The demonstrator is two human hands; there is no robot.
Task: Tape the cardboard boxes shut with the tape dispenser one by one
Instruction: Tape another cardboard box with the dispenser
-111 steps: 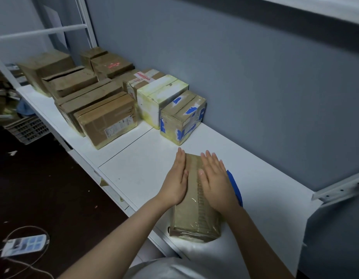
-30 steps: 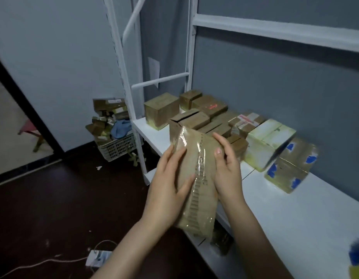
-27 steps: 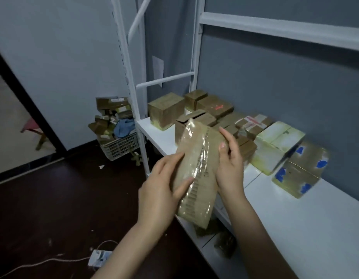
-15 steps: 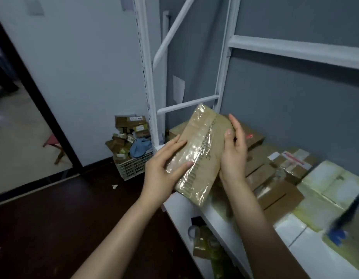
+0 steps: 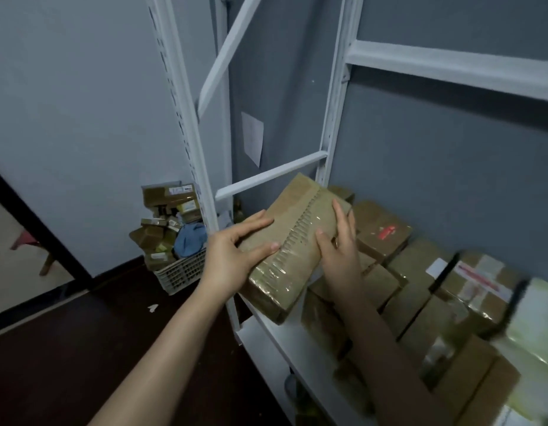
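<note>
Left hand [image 5: 233, 259] and right hand [image 5: 340, 256] grip the taped box [image 5: 294, 241] by opposite sides, holding it tilted in the air above the stacked boxes [image 5: 386, 232] at the shelf [image 5: 266, 333] end. Risk: the glossy tape may let it slip, and an off-centre set-down may topple neighbours.

Left hand [image 5: 233, 259], right hand [image 5: 340, 256] hold box [image 5: 285, 262], seemingly aloft.

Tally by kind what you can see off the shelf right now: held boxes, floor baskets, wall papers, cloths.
Taped cardboard box, held up off the shelf: 1
Plastic basket on the floor: 1
Blue cloth in that basket: 1
Paper sheet on the wall: 1
Total: 4
Small boxes piled in the basket are too jumbled to count.
</note>
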